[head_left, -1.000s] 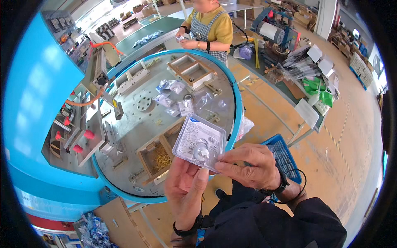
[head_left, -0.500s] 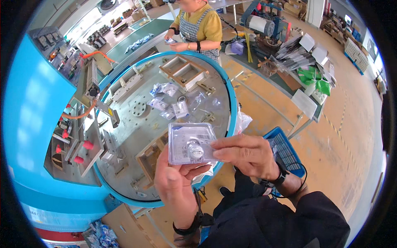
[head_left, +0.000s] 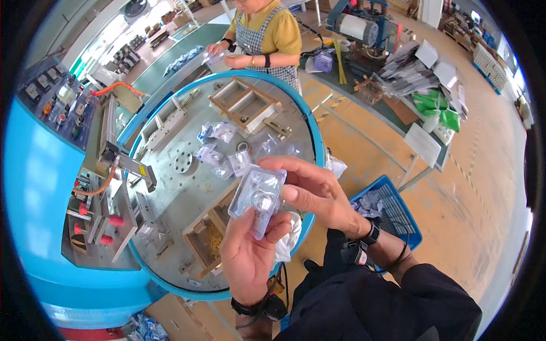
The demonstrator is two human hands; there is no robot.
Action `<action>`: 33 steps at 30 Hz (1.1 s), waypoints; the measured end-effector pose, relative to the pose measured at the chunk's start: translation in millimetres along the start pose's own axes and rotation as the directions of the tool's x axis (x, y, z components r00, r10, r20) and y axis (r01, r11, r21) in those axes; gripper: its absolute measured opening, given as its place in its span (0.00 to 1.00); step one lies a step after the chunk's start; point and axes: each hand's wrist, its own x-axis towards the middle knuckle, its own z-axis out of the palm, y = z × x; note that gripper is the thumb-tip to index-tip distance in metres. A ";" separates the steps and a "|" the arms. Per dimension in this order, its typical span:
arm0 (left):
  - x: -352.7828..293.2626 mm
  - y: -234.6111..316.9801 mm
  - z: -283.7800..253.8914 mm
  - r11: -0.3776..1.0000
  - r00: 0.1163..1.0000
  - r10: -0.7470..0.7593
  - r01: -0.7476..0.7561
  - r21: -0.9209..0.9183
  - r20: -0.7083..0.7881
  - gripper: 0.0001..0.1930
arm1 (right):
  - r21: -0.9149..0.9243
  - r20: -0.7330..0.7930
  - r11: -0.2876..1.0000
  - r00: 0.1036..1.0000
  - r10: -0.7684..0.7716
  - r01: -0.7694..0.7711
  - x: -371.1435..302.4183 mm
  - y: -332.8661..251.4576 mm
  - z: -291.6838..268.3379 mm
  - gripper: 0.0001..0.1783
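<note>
My left hand (head_left: 247, 258) grips a clear plastic blister pack (head_left: 247, 192) from below, thumb on its near face. The pack is tilted and has a printed card and a round domed bulge. My right hand (head_left: 321, 190) pinches the pack's upper right edge between thumb and fingers. Both hands hold it above the near side of a round metal table (head_left: 170, 196) with a blue rim. Beyond the hands, several similar blister packs (head_left: 219, 133) lie in a loose pile. Whatever small item the bulge may contain is too unclear to name.
Wooden-sided frames (head_left: 244, 102) (head_left: 196, 241) sit on the round table. A blue machine (head_left: 40, 187) with red knobs stands at left. A blue basket (head_left: 406, 224) holding packs is on the floor at right. Across the table, another person (head_left: 276, 34) handles a pack.
The pack has turned from nearly level and facing me to a steep slant. My right hand has shifted left and up along its edge; my left thumb now presses its face.
</note>
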 end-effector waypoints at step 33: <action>443.7 -19.5 -47.6 0.886 0.837 0.447 -0.464 0.024 -0.315 0.10 | 0.172 -0.124 0.867 0.863 0.490 -0.467 231.0 115.0 -256.8 0.25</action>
